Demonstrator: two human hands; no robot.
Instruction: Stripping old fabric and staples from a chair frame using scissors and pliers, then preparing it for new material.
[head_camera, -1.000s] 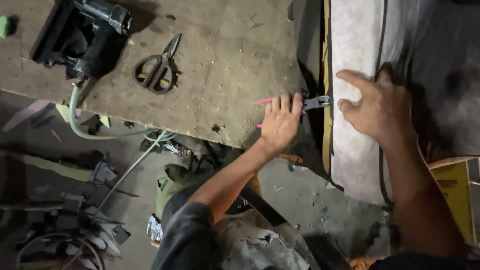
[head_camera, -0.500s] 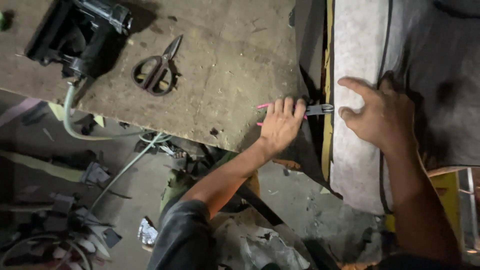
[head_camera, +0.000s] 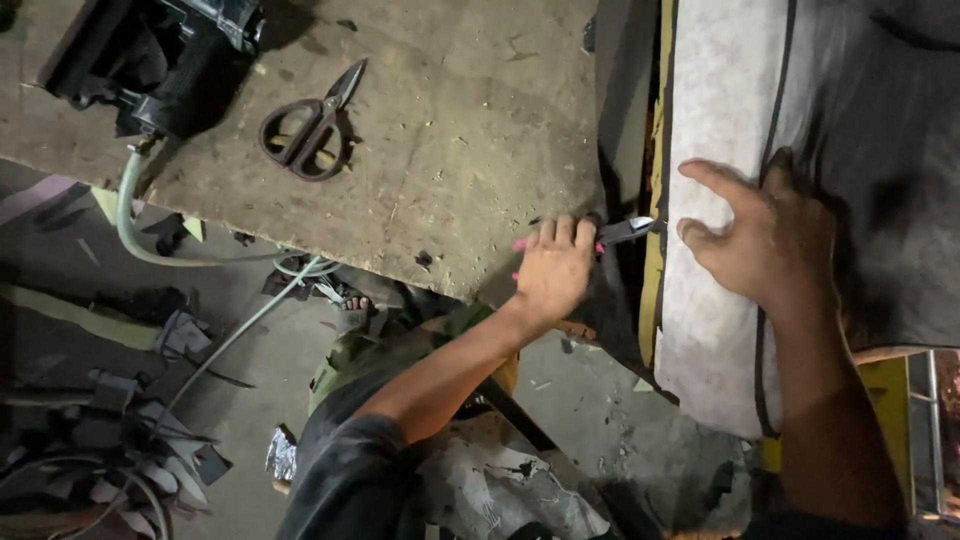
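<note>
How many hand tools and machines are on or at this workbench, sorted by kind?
Pliers with pink handles, gripped in the left hand: 1
Scissors, lying on the board: 1
Black power tool with a pale hose: 1
Total: 3
The right hand holds no tool; it rests on the pale padded panel.

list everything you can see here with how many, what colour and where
pliers: one, pink handles, grey jaws, at the board's right edge, jaws toward the cushion
scissors: one, dark handles, flat on the board
power tool: one, black, board's top left corner
hose: one, pale green, hanging from the tool
board: one, worn brown, top left
cushion: one, white with dark fabric, right
scraps: several, grey, on the floor, lower left
left hand: grip shut on the pliers
right hand: open, pressing the cushion
</note>
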